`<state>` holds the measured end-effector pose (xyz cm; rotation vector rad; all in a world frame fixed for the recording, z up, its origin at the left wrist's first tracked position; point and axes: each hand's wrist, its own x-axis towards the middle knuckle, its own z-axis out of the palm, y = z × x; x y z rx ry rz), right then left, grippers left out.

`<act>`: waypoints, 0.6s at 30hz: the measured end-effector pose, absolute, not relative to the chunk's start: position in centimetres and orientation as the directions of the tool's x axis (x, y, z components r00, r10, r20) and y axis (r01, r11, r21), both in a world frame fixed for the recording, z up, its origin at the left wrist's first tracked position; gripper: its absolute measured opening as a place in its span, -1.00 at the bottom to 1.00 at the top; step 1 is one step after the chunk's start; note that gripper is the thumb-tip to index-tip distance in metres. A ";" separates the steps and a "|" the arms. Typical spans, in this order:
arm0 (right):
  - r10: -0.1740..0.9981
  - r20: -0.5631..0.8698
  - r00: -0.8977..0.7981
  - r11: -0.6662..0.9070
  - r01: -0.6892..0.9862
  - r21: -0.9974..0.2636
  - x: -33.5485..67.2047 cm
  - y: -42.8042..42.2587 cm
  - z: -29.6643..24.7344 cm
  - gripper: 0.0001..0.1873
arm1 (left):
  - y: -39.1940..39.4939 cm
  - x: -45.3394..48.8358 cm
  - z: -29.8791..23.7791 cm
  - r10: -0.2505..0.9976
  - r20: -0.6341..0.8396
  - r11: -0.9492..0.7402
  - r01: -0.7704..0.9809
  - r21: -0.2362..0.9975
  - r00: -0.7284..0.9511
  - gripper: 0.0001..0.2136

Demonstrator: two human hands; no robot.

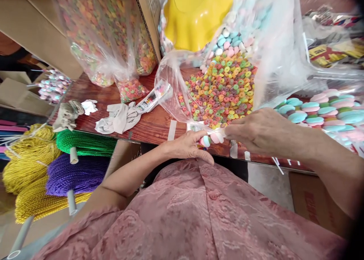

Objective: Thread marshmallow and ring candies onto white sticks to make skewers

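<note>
1. the small clear packet [212,138] held between the two hands is mostly hidden by the fingers; only a few pastel candy discs show, pink, white and blue, and how many it holds cannot be told.
2. it sits at the near edge of the table [153,125], just in front of the big open bag of ring candies [222,93].
3. the yellow bowl [196,15] is cut off at the top edge, resting on pastel candies in a second large bag whose far side is out of view.
4. the bag of pastel discs [321,110] on the right runs off the frame; the rings in the big bag are far too many to count.
5. the left hand [189,144] lies palm down at the table edge, wrist bent, fingers curled, thumb and forefinger closed on the packet's left end.
6. the right hand [257,131] reaches in from the right, forearm sloping down, fingertips pinched on the packet's right end.
7. two hands, one packet.
8. at left, cord spools [71,173]: two yellow, one green and one purple can be made out, though the pile is partly cut off.
9. on the table lie crumpled white cloths [119,118] and a printed wrapper [149,101].
</note>
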<state>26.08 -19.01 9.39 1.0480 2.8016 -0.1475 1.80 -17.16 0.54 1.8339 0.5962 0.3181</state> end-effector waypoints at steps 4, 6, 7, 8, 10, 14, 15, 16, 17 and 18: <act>0.702 -0.164 -0.693 0.708 0.703 0.064 26.5 -19.8 9.2 -0.88 | -17.2 0.8 0.2 0.663 -0.087 -0.277 0.352 0.894 0.743 -0.61; 0.709 -0.157 -0.687 0.699 0.714 0.033 26.7 -20.2 8.8 -0.89 | -17.3 0.4 0.1 0.676 -0.098 -0.275 0.374 0.886 0.730 -0.69; 0.700 -0.134 -0.701 0.708 0.706 0.006 26.7 -20.3 8.7 -0.89 | -17.4 0.4 0.1 0.671 -0.091 -0.281 0.367 0.887 0.735 -0.70; 0.687 -0.095 -0.721 0.723 0.691 -0.015 26.7 -20.4 8.6 -0.88 | -17.5 0.5 0.1 0.665 -0.080 -0.289 0.355 0.889 0.743 -0.71; 0.650 0.014 -0.760 0.760 0.650 -0.024 26.2 -20.6 8.6 -0.87 | -17.8 1.0 0.3 0.653 -0.057 -0.296 0.324 0.899 0.755 -0.71; 0.560 0.177 -0.810 0.814 0.577 0.064 24.7 -21.3 8.7 -0.79 | -18.1 2.1 0.6 0.644 -0.026 -0.238 0.233 0.943 0.765 -0.74; 0.546 0.207 -0.812 0.817 0.571 0.084 24.4 -21.5 8.5 -0.76 | -18.1 2.2 0.6 0.647 -0.018 -0.221 0.210 0.952 0.763 -0.74; 0.546 0.230 -0.806 0.812 0.576 0.092 24.1 -21.8 8.3 -0.73 | -18.1 2.3 0.5 0.655 -0.009 -0.212 0.196 0.958 0.755 -0.74; 0.561 0.237 -0.793 0.802 0.592 0.082 23.8 -22.0 8.0 -0.71 | -18.1 2.3 0.4 0.672 -0.001 -0.214 0.196 0.957 0.740 -0.73; 0.590 0.222 -0.776 0.788 0.614 0.053 23.7 -22.2 7.6 -0.70 | -18.0 2.3 0.2 0.693 0.007 -0.232 0.214 0.949 0.721 -0.71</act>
